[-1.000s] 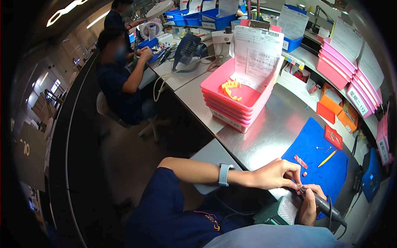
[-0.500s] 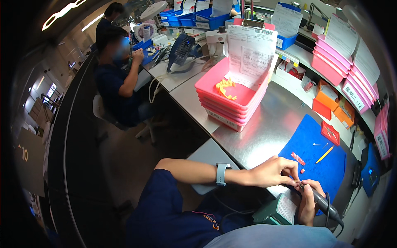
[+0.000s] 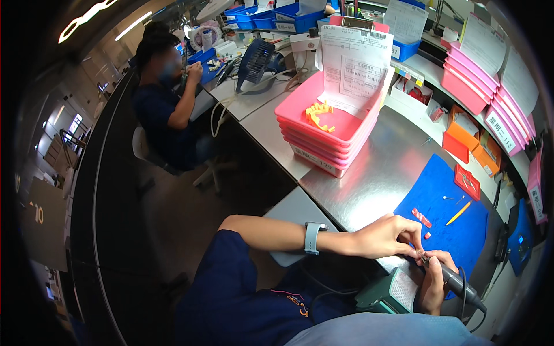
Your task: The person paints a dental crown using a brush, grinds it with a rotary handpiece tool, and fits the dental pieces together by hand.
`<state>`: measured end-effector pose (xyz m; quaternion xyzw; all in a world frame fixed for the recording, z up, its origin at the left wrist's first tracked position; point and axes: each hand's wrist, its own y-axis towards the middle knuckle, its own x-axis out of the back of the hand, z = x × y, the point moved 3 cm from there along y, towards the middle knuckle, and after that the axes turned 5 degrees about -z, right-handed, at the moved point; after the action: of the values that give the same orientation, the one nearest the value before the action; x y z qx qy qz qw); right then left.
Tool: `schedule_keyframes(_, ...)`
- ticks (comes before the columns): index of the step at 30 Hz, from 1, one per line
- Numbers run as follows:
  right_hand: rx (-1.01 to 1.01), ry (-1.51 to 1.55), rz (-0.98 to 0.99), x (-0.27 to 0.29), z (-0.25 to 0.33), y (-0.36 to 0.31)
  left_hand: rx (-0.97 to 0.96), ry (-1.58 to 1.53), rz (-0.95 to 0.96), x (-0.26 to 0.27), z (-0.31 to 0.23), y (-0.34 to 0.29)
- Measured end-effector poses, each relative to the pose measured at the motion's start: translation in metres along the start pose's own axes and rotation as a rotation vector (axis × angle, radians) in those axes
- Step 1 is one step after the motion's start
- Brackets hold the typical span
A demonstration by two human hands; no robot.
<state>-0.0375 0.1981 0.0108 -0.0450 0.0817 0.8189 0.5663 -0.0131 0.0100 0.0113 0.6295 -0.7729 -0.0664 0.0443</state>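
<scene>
My right hand (image 3: pixel 437 281) is wrapped around a dark corded rotary handpiece (image 3: pixel 464 290), its tip pointing up and left. My left hand (image 3: pixel 388 238), with a watch (image 3: pixel 312 237) on its wrist, pinches something tiny at that tip; the piece is too small and covered by fingers to name. Beneath the hands sits a green box with a pale perforated top (image 3: pixel 399 289). Just beyond them, a blue cloth (image 3: pixel 424 193) carries a red-and-white strip (image 3: pixel 422 217), a small pink piece (image 3: pixel 427 235), a yellow pencil-like tool (image 3: pixel 459 213) and a few small pins.
A stack of pink trays (image 3: pixel 323 151) holds an orange dental-arch model (image 3: pixel 317 117) and a clipboard sheet (image 3: pixel 355 69). A red case (image 3: pixel 467 182) lies on the cloth's far corner. More pink trays (image 3: pixel 465 86) line the right shelf. A seated co-worker (image 3: pixel 167 104) works at the left, near a dark fan (image 3: pixel 255 66).
The whole view has shifted slightly, with the trays and cloth appearing a little displaced. Both my hands keep their hold at the handpiece tip.
</scene>
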Motion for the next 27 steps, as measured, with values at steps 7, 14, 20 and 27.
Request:
schedule_keyframes(7, 0.011, -0.006, -0.015, 0.004, 0.006, -0.01, -0.025, 0.001, -0.014, -0.009, -0.005, -0.002)
schedule_keyframes(14, -0.02, -0.129, 0.108, 0.012, -0.007, 0.003, 0.054, -0.112, -0.031, -0.003, 0.01, 0.0)
schedule_keyframes(20, 0.018, -0.112, 0.075, 0.019, -0.006, 0.008, 0.074, -0.034, -0.072, -0.004, 0.009, 0.01)
schedule_keyframes(27, 0.068, -0.136, 0.087, 0.027, -0.011, 0.009, 0.126, 0.082, -0.075, -0.01, 0.014, 0.012)
